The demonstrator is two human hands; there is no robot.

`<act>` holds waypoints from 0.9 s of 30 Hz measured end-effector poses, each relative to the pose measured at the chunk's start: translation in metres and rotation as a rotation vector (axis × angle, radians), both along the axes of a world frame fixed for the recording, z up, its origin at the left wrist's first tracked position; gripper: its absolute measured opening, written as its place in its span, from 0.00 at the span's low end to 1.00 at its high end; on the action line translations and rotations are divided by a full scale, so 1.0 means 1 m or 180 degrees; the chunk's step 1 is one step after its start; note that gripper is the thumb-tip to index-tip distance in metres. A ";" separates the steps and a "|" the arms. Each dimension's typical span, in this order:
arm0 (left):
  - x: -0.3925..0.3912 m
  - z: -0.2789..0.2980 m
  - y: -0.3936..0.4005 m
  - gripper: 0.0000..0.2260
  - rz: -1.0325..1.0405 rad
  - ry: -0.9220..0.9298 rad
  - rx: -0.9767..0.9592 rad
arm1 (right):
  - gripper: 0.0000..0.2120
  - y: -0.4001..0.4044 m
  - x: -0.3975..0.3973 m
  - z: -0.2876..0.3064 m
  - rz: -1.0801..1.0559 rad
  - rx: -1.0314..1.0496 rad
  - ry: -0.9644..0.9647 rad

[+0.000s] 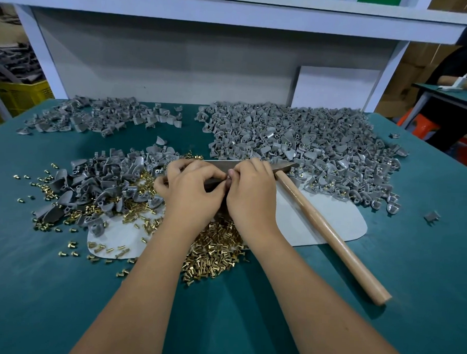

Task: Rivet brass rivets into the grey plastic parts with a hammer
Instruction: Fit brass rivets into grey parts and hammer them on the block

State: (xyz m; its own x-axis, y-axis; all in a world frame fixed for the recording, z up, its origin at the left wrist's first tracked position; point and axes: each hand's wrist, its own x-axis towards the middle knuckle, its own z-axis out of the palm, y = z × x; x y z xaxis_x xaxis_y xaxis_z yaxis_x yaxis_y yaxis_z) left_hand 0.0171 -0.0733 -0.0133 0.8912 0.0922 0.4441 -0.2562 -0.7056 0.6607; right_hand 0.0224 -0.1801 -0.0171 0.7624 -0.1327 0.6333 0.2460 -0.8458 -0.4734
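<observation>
The left hand (192, 185) and the right hand (249, 189) are held close together in the middle of the green worktop (410, 265). Their fingertips are almost touching. The fingers of both hands are curled, and something small seems to be pinched between them, but what it is cannot be told. A dark metal block (213, 182) is seen under the hands.

A hammer (329, 232) with a wooden handle is laid just to the right of the right hand. It is not held. Its head is by the far piles and its handle points near and right.

A heap of brass rivets (213, 252) is spread under the wrists, on a white sheet (329, 221). A pile of grey plastic parts (101, 181) is found to the left of the hands. A much bigger pile (303, 145) is heaped far and right, with brass bits seen in it. Another pile (101, 115) is placed far and left.
</observation>
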 end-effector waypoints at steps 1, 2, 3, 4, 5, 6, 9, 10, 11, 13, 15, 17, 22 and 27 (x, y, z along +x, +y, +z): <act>0.000 0.000 0.000 0.04 0.0010 0.0002 -0.0016 | 0.06 0.000 0.000 0.000 -0.0010 0.0026 0.0007; 0.000 -0.001 0.000 0.04 0.0002 0.0010 -0.0039 | 0.06 0.000 0.001 -0.001 -0.0017 0.0068 0.0010; 0.000 -0.001 0.000 0.03 -0.0004 0.0023 -0.0061 | 0.06 0.000 0.001 -0.001 -0.0019 0.0118 0.0008; 0.001 -0.001 0.000 0.03 0.0000 0.0037 -0.0073 | 0.06 0.000 0.001 -0.001 -0.0015 0.0169 0.0007; 0.001 -0.001 -0.001 0.03 0.0016 0.0049 -0.0065 | 0.06 -0.001 0.001 -0.001 -0.0003 0.0217 0.0015; 0.001 -0.001 -0.001 0.03 0.0035 0.0064 -0.0054 | 0.06 -0.001 0.001 0.000 0.0013 0.0262 0.0033; 0.002 -0.002 0.000 0.04 0.0028 0.0096 -0.0062 | 0.07 -0.004 0.001 0.000 0.0152 0.0508 0.0079; 0.002 -0.002 0.000 0.04 0.0018 0.0104 -0.0075 | 0.07 -0.007 0.000 0.001 0.0229 0.0614 0.0091; 0.002 -0.002 0.000 0.05 0.0011 0.0110 -0.0088 | 0.06 -0.009 0.000 0.001 0.0295 0.0688 0.0095; 0.003 -0.001 0.000 0.07 -0.0017 0.0091 -0.0097 | 0.06 -0.012 -0.002 0.002 0.0387 0.0708 0.0093; 0.003 0.000 0.002 0.08 -0.0071 0.0078 -0.0102 | 0.05 -0.015 -0.004 0.003 0.0489 0.0660 0.0118; 0.004 0.001 0.005 0.08 -0.0152 0.0118 -0.0160 | 0.04 -0.019 -0.006 0.004 0.0636 0.0639 0.0172; 0.004 0.004 0.006 0.09 -0.0265 0.0267 -0.0288 | 0.11 -0.026 -0.010 0.013 0.0674 0.1126 0.0394; 0.004 0.004 0.005 0.10 -0.0285 0.0381 -0.0438 | 0.12 -0.055 -0.016 0.025 -0.0922 -0.0221 0.0391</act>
State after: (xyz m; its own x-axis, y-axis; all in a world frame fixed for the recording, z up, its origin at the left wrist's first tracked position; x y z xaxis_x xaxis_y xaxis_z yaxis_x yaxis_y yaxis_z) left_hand 0.0208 -0.0679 -0.0097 0.9443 0.0628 0.3232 -0.2277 -0.5843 0.7789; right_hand 0.0062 -0.2352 0.0077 0.7706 -0.3151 0.5539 -0.0650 -0.9035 -0.4235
